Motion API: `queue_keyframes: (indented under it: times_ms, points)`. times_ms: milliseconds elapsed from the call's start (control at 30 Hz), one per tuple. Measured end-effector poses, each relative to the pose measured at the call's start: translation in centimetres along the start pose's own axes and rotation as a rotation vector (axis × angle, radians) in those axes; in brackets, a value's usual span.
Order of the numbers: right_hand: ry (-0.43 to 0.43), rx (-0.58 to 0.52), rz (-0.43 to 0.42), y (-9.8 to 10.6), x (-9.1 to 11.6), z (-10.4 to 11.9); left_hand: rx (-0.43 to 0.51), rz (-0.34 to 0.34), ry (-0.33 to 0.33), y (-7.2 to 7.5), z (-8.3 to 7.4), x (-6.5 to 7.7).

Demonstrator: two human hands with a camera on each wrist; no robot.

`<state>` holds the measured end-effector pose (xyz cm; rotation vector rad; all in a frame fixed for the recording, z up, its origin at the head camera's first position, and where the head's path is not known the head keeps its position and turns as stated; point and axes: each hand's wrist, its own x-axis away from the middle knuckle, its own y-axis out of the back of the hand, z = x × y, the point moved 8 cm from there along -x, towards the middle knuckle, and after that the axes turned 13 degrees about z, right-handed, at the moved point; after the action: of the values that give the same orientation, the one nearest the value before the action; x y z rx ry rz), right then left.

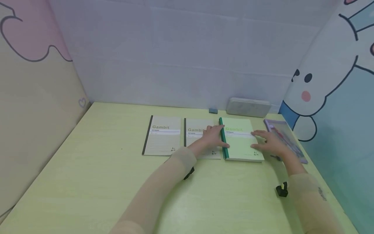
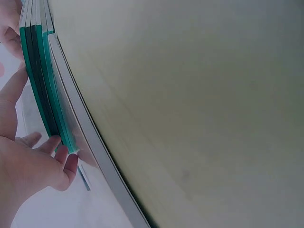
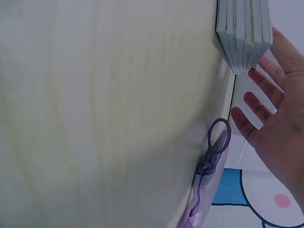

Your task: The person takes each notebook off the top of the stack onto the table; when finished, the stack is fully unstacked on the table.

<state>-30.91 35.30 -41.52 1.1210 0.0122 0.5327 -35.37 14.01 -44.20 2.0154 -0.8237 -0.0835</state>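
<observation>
A stack of several green-covered notebooks (image 1: 241, 144) with dark green spines lies between the two hands. My left hand (image 1: 212, 136) touches the spine side, thumb near the lower part; in the left wrist view its fingertips (image 2: 56, 140) rest against the spines (image 2: 42, 80). Opposite it, my right hand (image 1: 270, 143) has spread fingers at the stack's right edge. The right wrist view shows that hand (image 3: 285, 107) beside the page edges (image 3: 242, 28). Left of the stack lie two pale notebooks with black spines, a left one (image 1: 162, 139) and a right one (image 1: 194, 125) partly hidden by my left hand.
A purple-edged clear pouch (image 1: 284, 138) with a zip ring (image 3: 219, 136) lies at the table's right edge. Behind the stack are a grey case (image 1: 248, 107) and a small dark blue block (image 1: 213, 110). Walls enclose the table (image 1: 96, 182) at the back and sides.
</observation>
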Motion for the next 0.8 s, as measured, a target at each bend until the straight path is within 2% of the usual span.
queue_keyframes:
  times_ms: [233, 433, 533, 800]
  points:
    - [0.009, 0.026, -0.016, -0.1, 0.0, 0.3, 0.001, 0.004, 0.011, 0.1, 0.1, 0.4]
    - [0.032, 0.02, -0.029, -0.3, -0.2, 0.3, -0.077, 0.004, 0.015, 0.2, -0.3, 0.7]
    - [0.035, 0.007, -0.032, -0.3, -0.2, 0.1, -0.109, -0.012, -0.008, 0.4, -0.7, 0.8]
    - [0.061, -0.037, -0.047, -0.3, -0.2, -0.3, -0.066, -0.077, -0.103, 0.5, -1.8, 1.1]
